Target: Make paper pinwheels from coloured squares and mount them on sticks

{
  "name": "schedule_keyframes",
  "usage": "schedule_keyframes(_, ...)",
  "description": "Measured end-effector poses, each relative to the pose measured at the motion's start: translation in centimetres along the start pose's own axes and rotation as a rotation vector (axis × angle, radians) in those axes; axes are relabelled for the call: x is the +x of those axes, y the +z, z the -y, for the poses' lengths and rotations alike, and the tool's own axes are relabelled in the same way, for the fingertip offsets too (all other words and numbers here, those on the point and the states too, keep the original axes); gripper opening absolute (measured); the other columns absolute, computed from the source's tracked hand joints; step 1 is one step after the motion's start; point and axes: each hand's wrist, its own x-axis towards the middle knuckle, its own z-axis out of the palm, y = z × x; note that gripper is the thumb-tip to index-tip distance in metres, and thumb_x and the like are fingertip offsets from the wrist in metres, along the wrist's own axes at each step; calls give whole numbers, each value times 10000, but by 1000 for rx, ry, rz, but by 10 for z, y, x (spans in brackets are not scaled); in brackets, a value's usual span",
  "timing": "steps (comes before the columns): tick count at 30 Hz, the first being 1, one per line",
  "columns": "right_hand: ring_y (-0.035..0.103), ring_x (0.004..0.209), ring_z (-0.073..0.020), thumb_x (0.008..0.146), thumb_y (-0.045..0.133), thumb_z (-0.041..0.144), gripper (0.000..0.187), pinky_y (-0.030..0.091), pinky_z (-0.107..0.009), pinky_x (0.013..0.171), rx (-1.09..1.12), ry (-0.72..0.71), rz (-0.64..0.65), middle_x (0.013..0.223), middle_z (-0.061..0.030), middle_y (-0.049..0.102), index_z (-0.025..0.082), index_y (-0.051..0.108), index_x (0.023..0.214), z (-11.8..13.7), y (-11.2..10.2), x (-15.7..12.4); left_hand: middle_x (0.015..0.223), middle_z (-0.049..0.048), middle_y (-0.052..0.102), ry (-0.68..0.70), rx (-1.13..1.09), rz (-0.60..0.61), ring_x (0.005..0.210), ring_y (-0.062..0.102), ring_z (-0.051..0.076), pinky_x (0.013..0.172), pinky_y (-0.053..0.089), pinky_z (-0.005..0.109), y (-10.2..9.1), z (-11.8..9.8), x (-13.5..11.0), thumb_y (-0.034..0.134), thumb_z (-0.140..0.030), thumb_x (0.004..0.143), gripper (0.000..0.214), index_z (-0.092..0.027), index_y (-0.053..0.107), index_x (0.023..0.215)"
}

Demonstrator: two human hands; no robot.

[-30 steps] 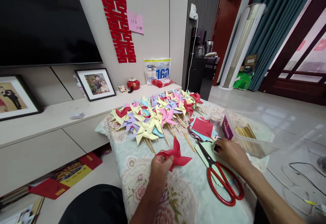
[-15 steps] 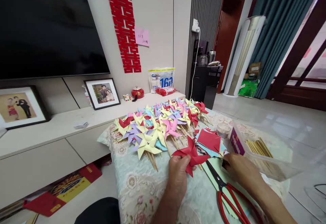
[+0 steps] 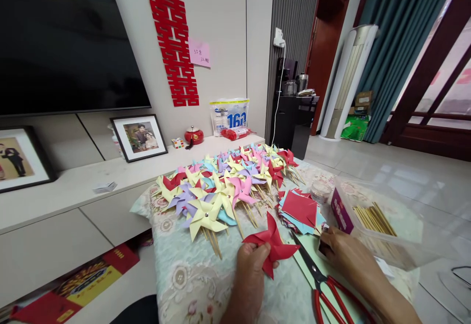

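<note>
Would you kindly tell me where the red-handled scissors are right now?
In the head view, the scissors lie at lower right on pale green paper, between the left hand with its red pinwheel and the right hand.

From the held pinwheel [image 3: 271, 245], had the pinwheel pile [image 3: 222, 194] at eleven o'clock, paper stack [image 3: 300, 208] at one, sticks [image 3: 375, 218] in a box [image 3: 340, 211] at three, scissors [image 3: 320, 278] at four.

Forward and down the view is aimed from the head: the floral tablecloth [image 3: 174, 253] is seen close below, left hand [image 3: 251, 270] and right hand [image 3: 344, 248] caught low in frame, the wall [image 3: 224, 14] faced farther off, television [image 3: 66, 44] upper left, curtain [image 3: 405, 44] upper right.
</note>
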Motion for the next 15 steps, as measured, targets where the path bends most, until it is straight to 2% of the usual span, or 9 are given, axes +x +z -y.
schedule_keyframes(7,647,753,-201,899,431,76,312,363,-294,661,72,-70,26,895,-102,669,169,684,741,-6,-3,-8,570,10,602,-15,-3,-38,479,488,114,484,389,244,0,0,1,805,-365,605,277,-125,681,668)
schedule_keyframes(15,665,783,-230,879,454,64,297,312,-285,600,-10,-9,74,938,-107,693,190,709,795,-2,-8,-3,550,-3,566,-17,-13,-11,492,498,115,486,378,235,2,-3,-2,800,-359,623,270,-135,650,647)
